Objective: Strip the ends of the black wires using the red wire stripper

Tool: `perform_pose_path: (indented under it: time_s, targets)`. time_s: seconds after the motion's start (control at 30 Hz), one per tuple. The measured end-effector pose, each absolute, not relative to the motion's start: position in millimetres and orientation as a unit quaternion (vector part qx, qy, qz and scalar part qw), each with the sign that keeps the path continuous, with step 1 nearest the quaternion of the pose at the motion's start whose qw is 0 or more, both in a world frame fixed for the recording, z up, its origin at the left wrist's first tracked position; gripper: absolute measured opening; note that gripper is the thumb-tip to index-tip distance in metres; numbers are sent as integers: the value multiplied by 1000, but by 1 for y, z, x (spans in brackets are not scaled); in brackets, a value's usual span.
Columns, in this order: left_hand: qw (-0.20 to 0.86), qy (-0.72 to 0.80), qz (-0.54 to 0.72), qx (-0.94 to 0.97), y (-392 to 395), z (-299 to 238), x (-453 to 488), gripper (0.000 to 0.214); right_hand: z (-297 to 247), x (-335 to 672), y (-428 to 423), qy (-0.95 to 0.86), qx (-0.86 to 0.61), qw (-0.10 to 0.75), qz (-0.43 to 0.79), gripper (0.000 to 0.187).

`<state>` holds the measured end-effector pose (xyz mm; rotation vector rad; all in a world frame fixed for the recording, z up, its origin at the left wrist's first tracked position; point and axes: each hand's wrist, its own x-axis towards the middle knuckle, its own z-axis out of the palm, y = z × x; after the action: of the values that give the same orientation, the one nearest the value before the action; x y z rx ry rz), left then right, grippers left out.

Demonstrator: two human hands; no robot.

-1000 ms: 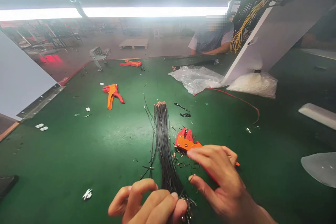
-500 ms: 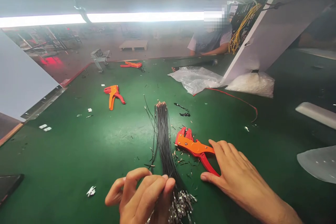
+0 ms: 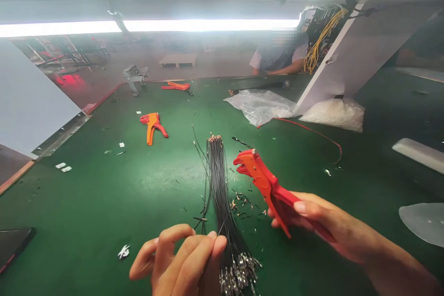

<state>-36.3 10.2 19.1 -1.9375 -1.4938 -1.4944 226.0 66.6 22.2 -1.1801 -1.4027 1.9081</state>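
My right hand (image 3: pixel 319 222) grips an orange and red wire stripper (image 3: pixel 260 175), lifted off the table with its jaws pointing up and left. Beside it runs a long bundle of black wires (image 3: pixel 218 180), bare copper at the far end and shiny metal terminals (image 3: pixel 239 270) at the near end. My left hand (image 3: pixel 183 259) is at the bundle's near left side, thumb and forefinger pinched on a black wire whose short end shows past the fingertips. The rest of that wire is hidden by the hand. Several loose black wires (image 3: pixel 205 185) lie left of the bundle.
Two more wire strippers lie farther back, one nearer (image 3: pixel 152 127) and one at the far edge (image 3: pixel 175 86). Wire scraps (image 3: pixel 243 201) litter the green table (image 3: pixel 86 199). Clear plastic bags (image 3: pixel 262 103) rest by a slanted white panel (image 3: pixel 333 55). A person (image 3: pixel 277 58) sits across.
My right hand has closed around the wire stripper, raised it from the table and turned it. My left hand has shifted slightly left, still pinching.
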Motion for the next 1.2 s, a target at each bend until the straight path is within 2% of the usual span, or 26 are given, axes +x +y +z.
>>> perform_pose_path:
  time_s: [0.1, 0.17, 0.27, 0.4, 0.57, 0.77, 0.9, 1.03, 1.1, 1.2]
  targets:
    - [157, -519, -522, -658, 12, 21, -33, 12, 9, 214, 59, -357, -280, 301, 839, 48]
    - [167, -531, -545, -627, 14, 22, -30, 12, 2, 203, 53, -319, -253, 297, 864, 57]
    - [169, -533, -566, -605, 15, 22, -26, 14, -2, 190, 46, -295, -234, 275, 885, 54]
    - [147, -514, -560, -633, 13, 20, -28, 12, -3, 178, 39, -301, -209, 233, 901, 45]
    - [144, -484, -546, -669, 10, 16, -26, 11, 4, 170, 36, -316, -212, 229, 896, 46]
    - [150, -498, -555, -649, 11, 16, -16, 15, 21, 167, 40, -422, -225, 217, 851, 30]
    - [169, -497, -549, -650, 11, 15, -14, 19, 14, 164, 37, -422, -219, 221, 851, 37]
    - [166, -506, -547, -646, 8, 13, -12, 17, 2, 164, 34, -424, -198, 230, 853, 57]
    - [162, -512, -540, -648, 6, 13, -12, 19, -3, 166, 32, -393, -188, 224, 872, 55]
    - [166, -510, -523, -662, 5, 13, -13, 18, -10, 169, 28, -329, -186, 240, 894, 43]
